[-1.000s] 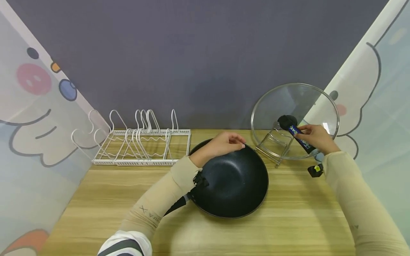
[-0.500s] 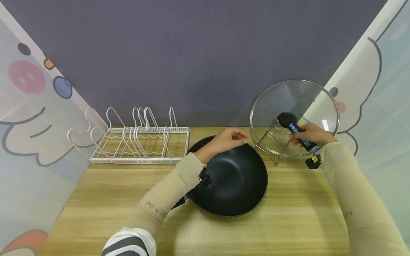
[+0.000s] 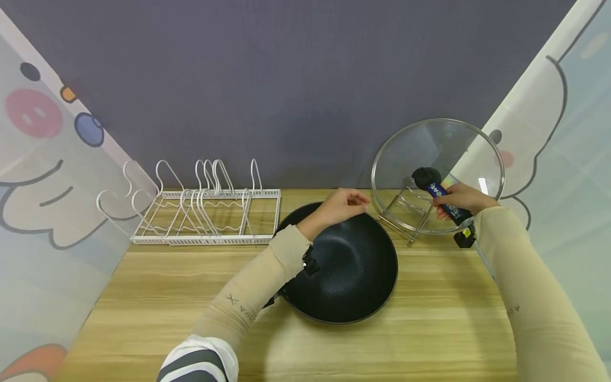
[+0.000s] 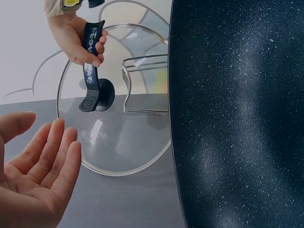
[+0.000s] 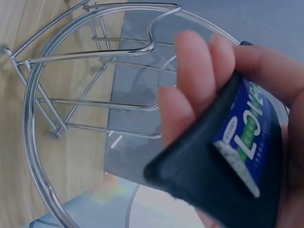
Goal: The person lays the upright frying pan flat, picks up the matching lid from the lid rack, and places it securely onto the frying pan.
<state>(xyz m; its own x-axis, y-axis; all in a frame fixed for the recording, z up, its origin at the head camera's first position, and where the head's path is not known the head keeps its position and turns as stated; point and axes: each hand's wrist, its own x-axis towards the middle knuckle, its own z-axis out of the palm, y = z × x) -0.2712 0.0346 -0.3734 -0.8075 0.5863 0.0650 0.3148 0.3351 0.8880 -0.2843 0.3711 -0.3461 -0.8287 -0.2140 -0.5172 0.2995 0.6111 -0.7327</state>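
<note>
A large glass lid with a steel rim stands on edge in a small metal wire rack at the right. My right hand grips the lid's long black handle, which carries a blue label; the fingers curl behind it. Below my left forearm sits a black wok, its handle mostly hidden by the sleeve. Over the wok's far rim hovers my left hand, palm turned toward the lid in the left wrist view, fingers loosely bent and holding nothing.
A white wire rack with several upright hoops stands left of the wok, near its rim. A dark wall rises behind the wooden table. Cartoon-printed panels close in both sides.
My right fingers have wrapped further round the lid handle. The left hand has stayed over the wok's rim, its forearm shifting slightly right. Lid, wok and racks keep their places.
</note>
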